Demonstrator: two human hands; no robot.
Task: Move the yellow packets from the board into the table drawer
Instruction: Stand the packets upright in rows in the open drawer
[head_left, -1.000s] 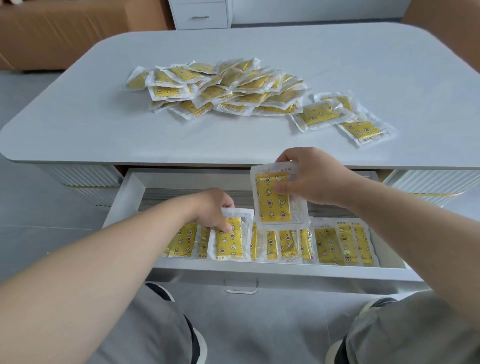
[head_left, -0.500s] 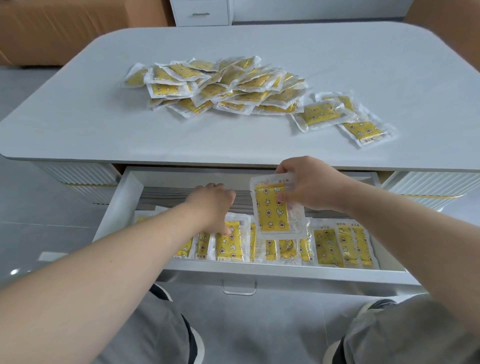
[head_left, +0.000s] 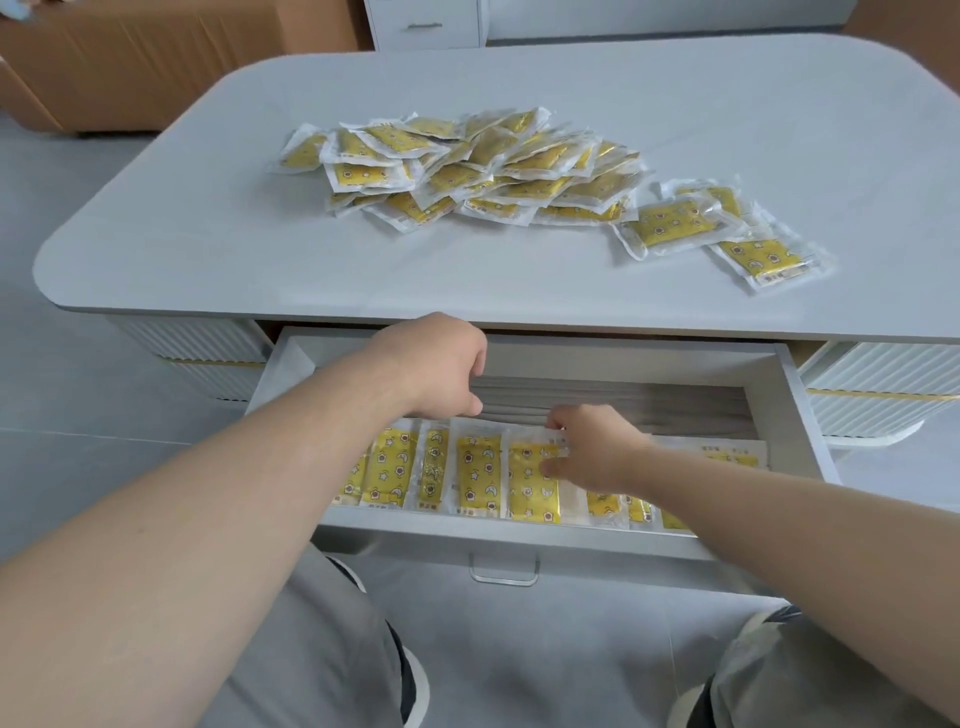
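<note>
A heap of yellow packets (head_left: 467, 166) in clear wrappers lies on the grey table top (head_left: 234, 249), with three more packets (head_left: 670, 226) spread to its right. Below the front edge the white drawer (head_left: 519, 535) stands pulled out, a row of packets (head_left: 395, 467) lying flat inside. My right hand (head_left: 592, 452) is down in the drawer and pinches one yellow packet (head_left: 532, 488) by its upper right part as it lies in the row. My left hand (head_left: 441, 364) hovers above the drawer's back left, fingers loosely curled, holding nothing.
The drawer's metal handle (head_left: 504, 569) points toward my knees (head_left: 322, 649). Ribbed white table sides (head_left: 883, 389) flank the drawer. Beyond the table stand a brown sofa (head_left: 130, 67) and a white cabinet (head_left: 426, 23).
My right hand has lowered the packet from above the drawer down into the row. My left hand has let go of the packets in the drawer and lifted up and back.
</note>
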